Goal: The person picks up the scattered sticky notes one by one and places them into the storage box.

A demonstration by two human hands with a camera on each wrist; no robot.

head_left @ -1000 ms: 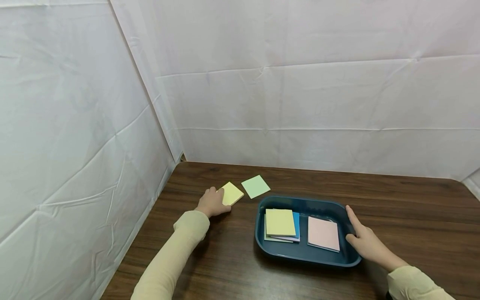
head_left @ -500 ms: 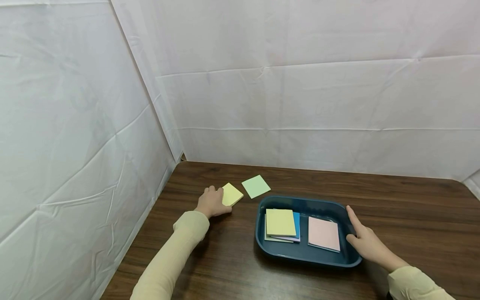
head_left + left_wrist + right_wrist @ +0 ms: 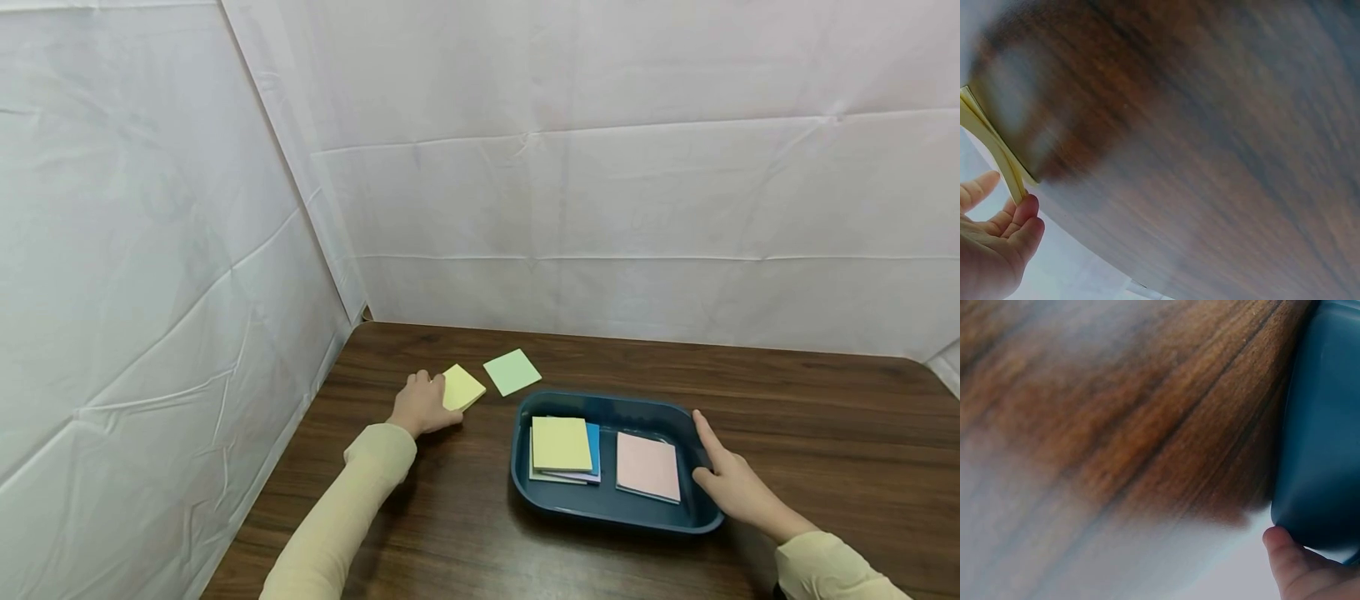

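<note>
My left hand point(image 3: 422, 404) grips the left edge of a yellow sticky-note pad point(image 3: 463, 387) on the brown table; in the left wrist view my fingertips point(image 3: 1022, 212) curl against the yellow pad's point(image 3: 997, 150) thin edge. A light green pad point(image 3: 512, 372) lies flat just right of it. My right hand point(image 3: 731, 483) holds the right rim of a dark blue tray point(image 3: 611, 515), index finger along the rim, thumb on the inner side. In the right wrist view a fingertip point(image 3: 1285, 553) touches the tray's outer wall point(image 3: 1322, 437). The tray holds a yellow-topped stack point(image 3: 561, 444) and a pink pad point(image 3: 648, 467).
White cloth walls point(image 3: 600, 208) close in the table at the left and back, near the two loose pads. Bare wooden tabletop point(image 3: 825, 400) stretches right of the tray and in front of it.
My left hand has closed a little more round the yellow pad's edge, and the pad has shifted slightly. The right hand and tray have stayed put.
</note>
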